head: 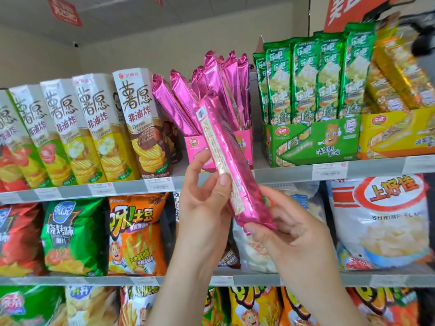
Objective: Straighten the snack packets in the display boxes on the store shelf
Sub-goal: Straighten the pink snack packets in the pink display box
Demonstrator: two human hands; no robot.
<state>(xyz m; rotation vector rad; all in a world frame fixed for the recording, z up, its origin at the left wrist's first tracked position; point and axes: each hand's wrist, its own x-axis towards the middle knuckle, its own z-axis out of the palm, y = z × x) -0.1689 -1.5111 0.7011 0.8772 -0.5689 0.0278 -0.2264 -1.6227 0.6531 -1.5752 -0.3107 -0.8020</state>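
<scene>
Pink packet [226, 161] is up in both your hands, right in front of its pink display box [195, 147].

Your left hand [204, 208] pinches it mid-length, thumb flat on the white printed seam and fingers curled behind. Your right hand [292, 234] grips the bottom end, fingers wrapped round it. The packet's tilted, top leaning left. Behind it the other pink packets [179, 100] stand messy in the box, fanned out at different angles. The green packets [306, 78] next door sit upright in their green box [313, 142] on the same shelf [282, 171].
</scene>
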